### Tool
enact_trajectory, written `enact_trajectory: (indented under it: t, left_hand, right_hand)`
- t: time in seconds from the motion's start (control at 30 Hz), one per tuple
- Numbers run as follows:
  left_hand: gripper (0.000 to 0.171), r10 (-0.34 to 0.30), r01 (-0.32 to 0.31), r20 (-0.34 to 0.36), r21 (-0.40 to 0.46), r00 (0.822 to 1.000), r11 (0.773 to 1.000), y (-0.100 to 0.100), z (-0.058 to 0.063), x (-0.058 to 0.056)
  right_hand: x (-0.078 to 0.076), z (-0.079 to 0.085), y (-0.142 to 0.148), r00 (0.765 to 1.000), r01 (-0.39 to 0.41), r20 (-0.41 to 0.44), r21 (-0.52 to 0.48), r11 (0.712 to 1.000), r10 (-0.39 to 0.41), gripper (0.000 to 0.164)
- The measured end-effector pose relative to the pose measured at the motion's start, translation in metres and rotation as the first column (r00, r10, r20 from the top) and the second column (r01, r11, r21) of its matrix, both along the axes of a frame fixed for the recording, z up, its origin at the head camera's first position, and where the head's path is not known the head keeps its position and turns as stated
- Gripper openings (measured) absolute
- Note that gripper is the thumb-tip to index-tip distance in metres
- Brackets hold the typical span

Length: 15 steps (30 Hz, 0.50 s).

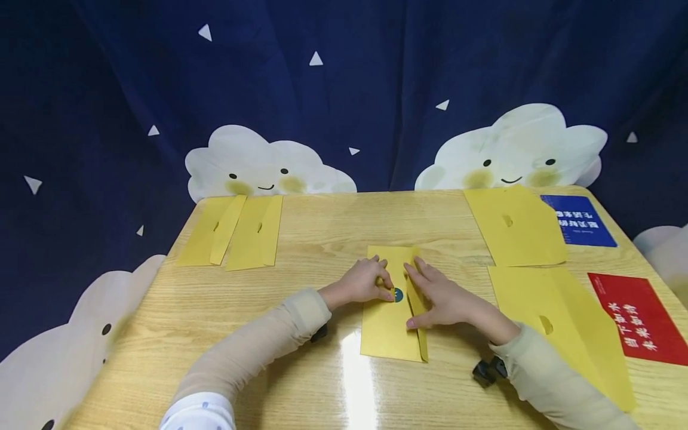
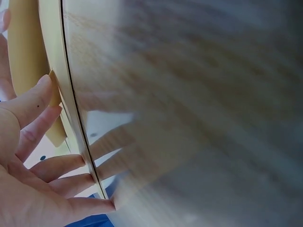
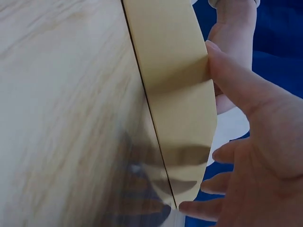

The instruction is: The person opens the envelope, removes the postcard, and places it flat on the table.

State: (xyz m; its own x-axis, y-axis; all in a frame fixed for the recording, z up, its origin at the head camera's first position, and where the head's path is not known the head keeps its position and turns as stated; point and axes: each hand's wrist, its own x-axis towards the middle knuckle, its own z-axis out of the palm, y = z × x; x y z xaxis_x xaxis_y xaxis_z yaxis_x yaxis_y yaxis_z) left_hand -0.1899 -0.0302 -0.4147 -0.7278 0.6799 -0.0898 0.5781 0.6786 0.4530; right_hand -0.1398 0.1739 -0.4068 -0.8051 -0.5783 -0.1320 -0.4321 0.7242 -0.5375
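Note:
A yellow envelope (image 1: 384,337) lies in the middle of the table, its long flap (image 1: 421,349) partly raised along the right side. My left hand (image 1: 364,282) pinches a small tab (image 2: 55,90) on the envelope between thumb and index finger, while its other fingertips rest at the envelope's edge. Beside the tab shows a dark teal patch (image 1: 398,295) with a white mark. On the other side, my right hand (image 1: 443,294) has its thumb and fairly straight fingers spread along the edge of the flap (image 3: 180,94).
Two narrow folded envelopes (image 1: 249,239) lie at the back left. To the right are two yellow envelopes (image 1: 518,239) with wide flaps, a blue card (image 1: 586,230) and a red card (image 1: 645,316). A dark blue curtain (image 1: 365,77) hangs behind the wooden table (image 1: 290,394).

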Motion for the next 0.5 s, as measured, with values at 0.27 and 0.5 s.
enact_trajectory:
  t: [0.27, 0.5]
  left_hand:
    - [0.019, -0.022, 0.022, -0.013, 0.005, 1.000, 1.000, 0.002, -0.002, -0.001]
    - [0.019, -0.019, 0.019, -0.017, 0.010, 1.000, 1.000, 0.001, -0.002, -0.003]
  right_hand:
    - [0.002, 0.006, 0.007, 0.995, -0.046, -0.091, 0.020, 0.999, 0.048, 0.099]
    - [0.004, 0.020, 0.013, 0.984, -0.013, -0.175, 0.145, 0.989, 0.038, 0.100]
